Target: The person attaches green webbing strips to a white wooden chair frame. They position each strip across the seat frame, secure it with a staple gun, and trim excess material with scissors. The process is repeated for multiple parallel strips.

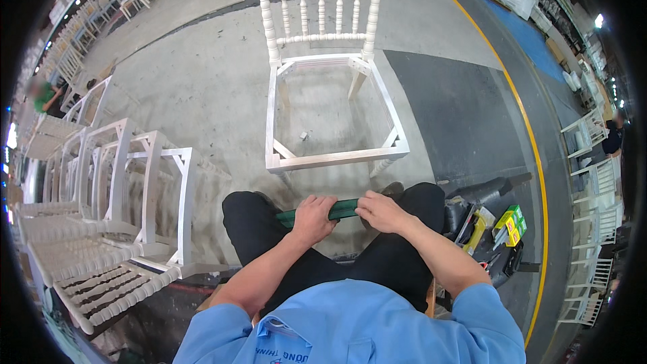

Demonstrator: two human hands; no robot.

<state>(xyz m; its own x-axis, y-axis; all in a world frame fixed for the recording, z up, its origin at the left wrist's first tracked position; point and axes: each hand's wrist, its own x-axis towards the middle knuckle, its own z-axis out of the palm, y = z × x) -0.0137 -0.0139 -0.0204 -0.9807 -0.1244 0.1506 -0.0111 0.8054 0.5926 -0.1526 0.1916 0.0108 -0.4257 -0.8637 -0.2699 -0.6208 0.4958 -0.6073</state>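
Hands hold a green strip; shirt lettering seems partly hidden.

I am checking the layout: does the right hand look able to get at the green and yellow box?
Probably yes: the box seems uncovered at the right, though the right knee is between and the right hand holds a green strip.

Fingers around green bar, possibly plastic, white chair
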